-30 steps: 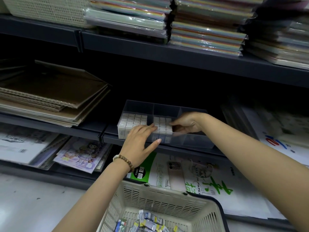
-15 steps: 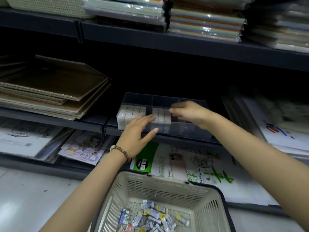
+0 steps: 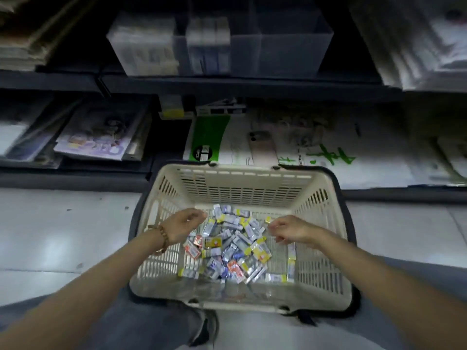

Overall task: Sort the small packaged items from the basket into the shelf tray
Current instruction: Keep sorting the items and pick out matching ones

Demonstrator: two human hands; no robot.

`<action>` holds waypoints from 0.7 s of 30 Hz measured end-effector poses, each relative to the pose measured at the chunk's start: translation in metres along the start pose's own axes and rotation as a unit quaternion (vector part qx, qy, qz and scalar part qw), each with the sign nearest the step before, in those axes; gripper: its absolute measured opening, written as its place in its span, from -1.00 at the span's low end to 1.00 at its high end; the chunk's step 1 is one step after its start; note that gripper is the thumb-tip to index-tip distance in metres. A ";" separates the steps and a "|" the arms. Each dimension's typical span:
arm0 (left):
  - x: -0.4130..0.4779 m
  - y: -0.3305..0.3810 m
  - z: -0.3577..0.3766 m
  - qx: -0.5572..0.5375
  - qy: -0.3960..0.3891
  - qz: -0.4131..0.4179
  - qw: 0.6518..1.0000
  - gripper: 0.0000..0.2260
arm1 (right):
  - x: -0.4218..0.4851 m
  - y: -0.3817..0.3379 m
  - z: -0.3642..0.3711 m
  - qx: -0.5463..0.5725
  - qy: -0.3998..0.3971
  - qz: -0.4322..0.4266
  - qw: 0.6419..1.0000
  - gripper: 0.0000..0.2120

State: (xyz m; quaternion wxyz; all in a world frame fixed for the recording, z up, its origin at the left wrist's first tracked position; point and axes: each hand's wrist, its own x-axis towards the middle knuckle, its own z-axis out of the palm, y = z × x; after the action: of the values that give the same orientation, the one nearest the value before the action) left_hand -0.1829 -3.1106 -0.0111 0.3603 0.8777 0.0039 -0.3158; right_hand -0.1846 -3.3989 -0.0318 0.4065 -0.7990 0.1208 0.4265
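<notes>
Pickup comes next: your left hand (image 3: 187, 221) and right hand (image 3: 288, 229) hover loosely curled, seemingly empty, over the packets (image 3: 227, 251) in the basket (image 3: 242, 171), so pinch some for the shelf tray (image 3: 293, 46).

packets (image 3: 228, 251) in basket (image 3: 242, 184), shelf tray (image 3: 293, 44) above behind

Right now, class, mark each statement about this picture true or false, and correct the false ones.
1. The left hand and the right hand are both over the cream slotted plastic basket. True.
2. The basket is empty. False: a pile of small colourful packets lies in it.
3. A brown beaded bracelet sits on the left wrist. True.
4. The clear plastic shelf tray has its stacks in the right compartment. False: they are in the left and middle ones; the right looks empty.
</notes>
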 end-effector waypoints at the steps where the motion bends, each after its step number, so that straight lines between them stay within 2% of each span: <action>1: 0.007 -0.014 0.013 -0.013 -0.013 -0.032 0.999 -0.72 | 0.011 0.017 0.009 0.004 -0.013 0.017 1.000 -0.70; 4: 0.023 -0.043 0.051 -0.059 -0.051 -0.069 0.995 -0.73 | 0.038 0.046 0.032 0.066 -0.067 0.040 0.995 -0.72; 7: 0.040 -0.054 0.086 -0.033 -0.099 -0.030 0.994 -0.70 | 0.062 0.057 0.061 0.055 -0.106 0.016 0.993 -0.70; 10: 0.058 -0.054 0.120 0.011 -0.157 -0.028 0.987 -0.70 | 0.078 0.060 0.085 0.015 -0.102 -0.021 0.994 -0.65; 12: 0.069 -0.053 0.140 0.029 -0.174 -0.030 0.984 -0.75 | 0.087 0.070 0.085 -0.038 -0.064 -0.085 0.994 -0.63; 15: 0.085 -0.047 0.155 0.137 -0.108 0.019 0.984 -0.66 | 0.098 0.088 0.067 -0.103 0.012 -0.080 0.991 -0.58; 17: 0.094 -0.043 0.157 0.204 -0.070 0.036 0.976 -0.62 | 0.101 0.094 0.055 -0.078 0.041 -0.067 0.994 -0.57; 21: 0.103 -0.034 0.166 0.310 -0.043 0.028 0.949 -0.83 | 0.104 0.090 0.055 -0.021 0.056 -0.064 0.996 -0.69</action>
State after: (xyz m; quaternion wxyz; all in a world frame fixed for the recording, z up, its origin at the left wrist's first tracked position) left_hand -0.2002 -3.2137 -0.1798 0.0788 0.9315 -0.1344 -0.3288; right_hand -0.2022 -3.3993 -0.1786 0.4090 -0.8358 0.0829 0.3566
